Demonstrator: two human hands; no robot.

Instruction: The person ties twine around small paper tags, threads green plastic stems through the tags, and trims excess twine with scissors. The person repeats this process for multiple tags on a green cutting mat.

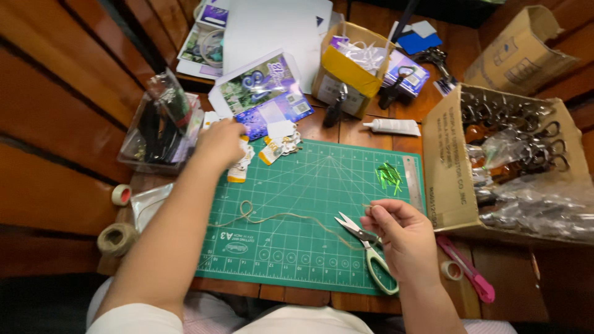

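Observation:
My left hand point(221, 142) reaches to the far left corner of the green cutting mat point(309, 198) and closes on small printed paper tags point(238, 166) lying there. More tags point(281, 147) lie just to its right. My right hand point(402, 232) hovers over the mat's near right part and pinches the end of a thin twine strand point(278, 216) that runs left across the mat. Pale green-handled scissors point(371, 253) lie on the mat under that hand, blades pointing left.
A twine spool point(116, 239) and a tape roll point(121, 195) sit left of the mat. Green clippings point(388, 176) lie by a steel ruler point(413, 182). A cardboard box point(448, 167) of metal clasps stands right. A glue tube point(393, 127), a yellow box point(346, 71) and printed sheets point(266, 89) lie behind.

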